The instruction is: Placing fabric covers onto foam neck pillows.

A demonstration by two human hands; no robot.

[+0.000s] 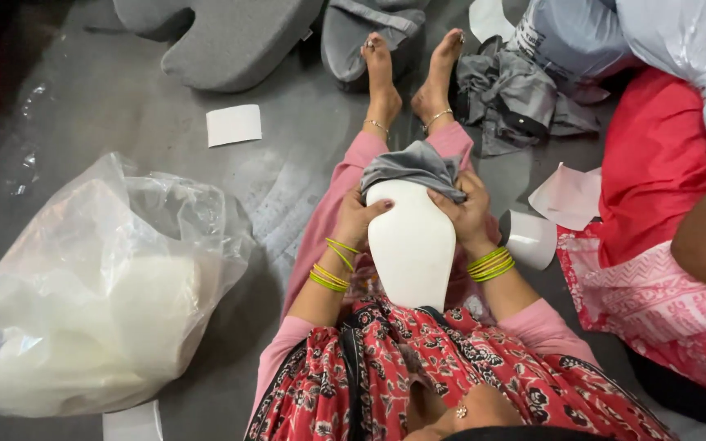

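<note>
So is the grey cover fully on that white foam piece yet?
No. The grey cover caps only the top end; most of the white foam piece is bare.

The foam [411, 245] is showing plain white, with a grey cover [413, 167] going over its top. Bangles [330, 273] on both wrists are glowing yellow-green. The trousers [345, 188] are looking pink, and the top [418, 376] is running red with a black-and-white floral print. Clear bag [100, 286] is holding more whitish foam, the floor [124, 90] is looking grey, and white paper [234, 125] is lying on it.
</note>
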